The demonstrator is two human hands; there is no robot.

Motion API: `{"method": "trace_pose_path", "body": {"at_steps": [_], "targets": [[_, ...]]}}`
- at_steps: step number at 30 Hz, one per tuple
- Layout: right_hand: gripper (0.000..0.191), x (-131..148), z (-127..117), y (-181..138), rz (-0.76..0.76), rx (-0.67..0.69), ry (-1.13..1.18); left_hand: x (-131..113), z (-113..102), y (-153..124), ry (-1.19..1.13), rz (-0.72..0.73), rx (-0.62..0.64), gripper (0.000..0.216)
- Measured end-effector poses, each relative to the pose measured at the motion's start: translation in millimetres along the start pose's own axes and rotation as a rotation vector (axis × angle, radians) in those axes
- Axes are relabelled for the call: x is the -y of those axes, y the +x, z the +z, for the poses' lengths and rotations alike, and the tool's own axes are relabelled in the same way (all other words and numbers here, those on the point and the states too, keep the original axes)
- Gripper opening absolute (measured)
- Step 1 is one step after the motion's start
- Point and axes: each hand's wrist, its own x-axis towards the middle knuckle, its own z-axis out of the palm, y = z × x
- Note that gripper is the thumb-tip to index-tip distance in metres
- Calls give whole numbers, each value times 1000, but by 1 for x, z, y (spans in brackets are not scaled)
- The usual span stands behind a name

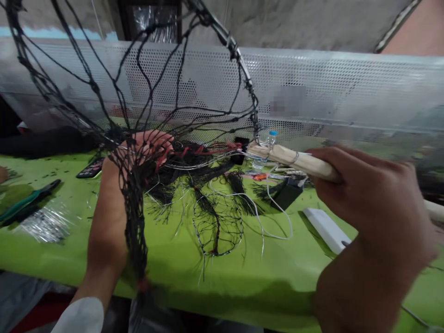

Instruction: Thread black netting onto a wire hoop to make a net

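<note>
My right hand [367, 194] is wrapped around the pale wooden handle [305, 162] of a hand net. Wire binds the handle to the metal hoop [247, 76], which rises in front of me with black knotted mesh [149, 88] tied along it. My left hand [147, 145] is at the hoop's left side, its fingers curled at the gathered netting and partly hidden by the strands. A long bunched tail of netting [136, 222] hangs down past my left forearm, tied with red near its blurred end. Red cord [197, 150] runs between my left hand and the handle.
On the green tabletop [166, 263] lie a small wire hoop with netting [218, 226], pliers [31, 201], thin wires in clear plastic [46, 222], a white rectangular device [328, 230] and a black box [287, 192]. A blue-capped bottle [271, 138] stands before the perforated metal panel [329, 88].
</note>
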Motion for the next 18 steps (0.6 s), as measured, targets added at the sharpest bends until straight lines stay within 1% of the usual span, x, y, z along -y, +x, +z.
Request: {"method": "trace_pose_path", "body": {"at_steps": [3, 5, 7, 9, 11, 12, 14, 15, 16, 17, 18], "targets": [[30, 1, 1, -1, -12, -6, 2, -3, 7, -10, -10, 35, -10, 64], [31, 2, 2, -2, -7, -9, -2, -6, 12, -13, -12, 35, -15, 59], [31, 3, 6, 0, 26, -37, -5, -7, 15, -9, -11, 42, -31, 51], [26, 1, 15, 4, 89, -98, 7, -8, 16, 0, -27, 89, -67, 44], [15, -10, 28, 8, 222, -207, 12, -9, 15, 10, -38, 149, -134, 39], [10, -20, 36, 9, 317, -269, 11, -10, 15, 14, -37, 169, -169, 35], [12, -48, 54, 8, 532, -459, 21, -12, 13, 19, -22, 176, -213, 29], [11, -66, 64, 5, 589, -561, 78, -12, 12, 20, -10, 167, -217, 28], [8, -86, 74, 1, 609, -659, 119, -12, 12, 20, 1, 155, -212, 28], [7, -108, 84, -6, 596, -681, 149, -12, 12, 20, 9, 140, -198, 29], [5, -130, 95, -13, 592, -759, 145, -12, 13, 20, 23, 123, -182, 30]]}}
